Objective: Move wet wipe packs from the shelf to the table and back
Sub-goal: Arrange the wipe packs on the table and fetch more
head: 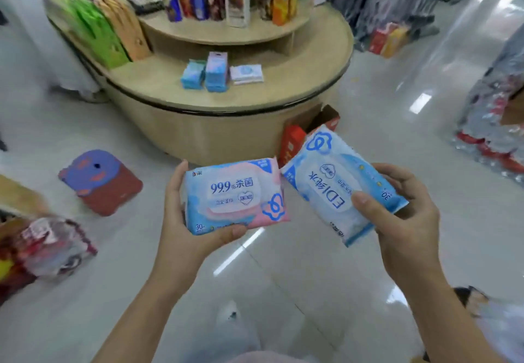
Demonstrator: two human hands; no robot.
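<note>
left hand (181, 221) grips pink pack (235, 195), "99.9%", "30" | right hand (402, 215) grips blue pack (337, 184), "EDI", "30" | three packs (218, 72) mid-counter (297, 85)

small packs (217, 72) mid-table (297, 79), open room rightward

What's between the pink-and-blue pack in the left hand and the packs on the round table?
Head view: between the pink-and-blue pack and the table packs, only the round table's front wall and black rim; the red carton sits off right.
</note>
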